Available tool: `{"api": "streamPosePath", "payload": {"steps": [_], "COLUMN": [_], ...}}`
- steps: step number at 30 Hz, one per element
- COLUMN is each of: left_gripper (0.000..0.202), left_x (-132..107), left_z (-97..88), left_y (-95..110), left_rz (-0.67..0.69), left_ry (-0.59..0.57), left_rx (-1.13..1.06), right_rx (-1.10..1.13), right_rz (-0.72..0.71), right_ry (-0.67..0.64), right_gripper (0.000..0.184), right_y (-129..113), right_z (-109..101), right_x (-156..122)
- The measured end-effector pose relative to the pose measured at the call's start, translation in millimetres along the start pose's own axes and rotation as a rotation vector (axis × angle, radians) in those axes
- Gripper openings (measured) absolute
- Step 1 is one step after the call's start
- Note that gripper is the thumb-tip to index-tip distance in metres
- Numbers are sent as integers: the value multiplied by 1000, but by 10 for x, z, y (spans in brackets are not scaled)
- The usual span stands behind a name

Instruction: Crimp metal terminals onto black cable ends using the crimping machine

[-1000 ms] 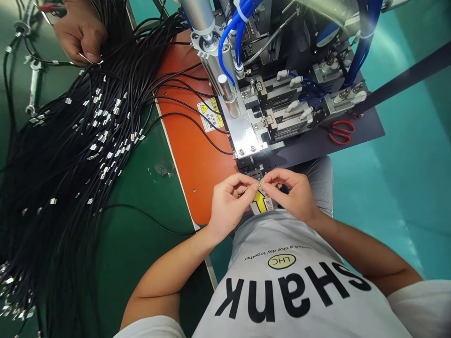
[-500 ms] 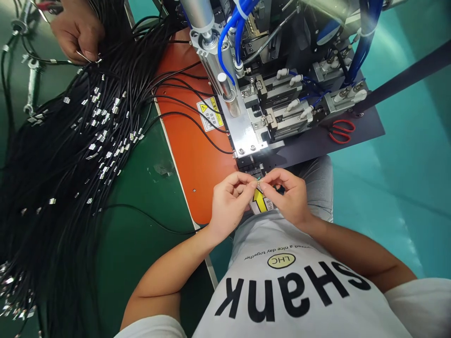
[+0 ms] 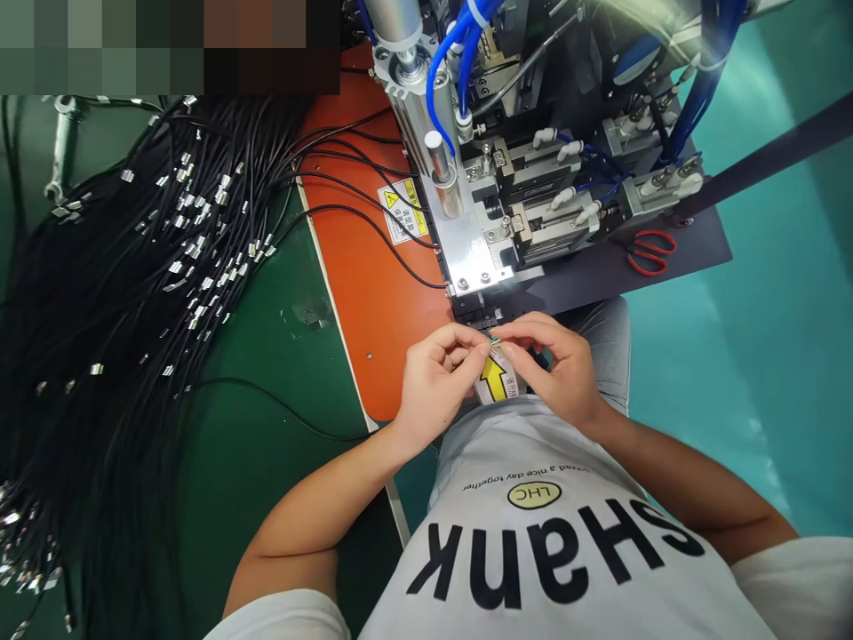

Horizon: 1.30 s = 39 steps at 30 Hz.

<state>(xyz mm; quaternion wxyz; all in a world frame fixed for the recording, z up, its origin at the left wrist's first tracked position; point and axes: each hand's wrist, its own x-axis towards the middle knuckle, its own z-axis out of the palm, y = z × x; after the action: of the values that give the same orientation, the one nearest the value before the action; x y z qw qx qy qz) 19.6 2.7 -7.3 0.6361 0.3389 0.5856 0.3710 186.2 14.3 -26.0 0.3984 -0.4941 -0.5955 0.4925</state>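
Left hand (image 3: 436, 382): thumb and forefinger pinched together on fine wire ends (image 3: 495, 343), located between both hands' fingertips; right hand (image 3: 560, 369): thumb and forefinger slightly parted at the wires, grip indeterminable; machine (image 3: 547, 233) stands beyond the fingers.

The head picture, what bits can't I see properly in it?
In the head view:
Tiny piece: too small to tell what it is, and the left hand covers part.
Top left corner: hidden behind coloured squares.
Machine: cut off by the top edge.
Black cables: some cut off by the left edge.
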Motion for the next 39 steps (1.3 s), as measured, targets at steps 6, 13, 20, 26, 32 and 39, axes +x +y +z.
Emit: {"api": "streamPosePath", "payload": {"steps": [6, 13, 20, 26, 32, 39], "left_gripper": [22, 21, 26, 17, 16, 25], "left_x": [-1, -5, 12, 36, 164, 421], "left_z": [7, 12, -12, -132, -285, -425], "left_y": [-16, -15, -15, -26, -177, -314], "left_rz": [61, 77, 10, 222, 801, 915], "left_ry": [-4, -8, -31, -108, -8, 32], "left_rx": [19, 30, 37, 337, 830, 1006], "right_rx": [166, 250, -49, -218, -173, -36], "right_rz": [206, 302, 18, -29, 97, 255], "right_ry": [-36, -68, 21, 9, 8, -48], "right_gripper": [9, 9, 7, 11, 11, 11], "right_y": [-6, -1, 19, 48, 223, 484], "right_z": [8, 11, 26, -118, -197, -89], "right_x": [35, 57, 25, 16, 95, 389]}}
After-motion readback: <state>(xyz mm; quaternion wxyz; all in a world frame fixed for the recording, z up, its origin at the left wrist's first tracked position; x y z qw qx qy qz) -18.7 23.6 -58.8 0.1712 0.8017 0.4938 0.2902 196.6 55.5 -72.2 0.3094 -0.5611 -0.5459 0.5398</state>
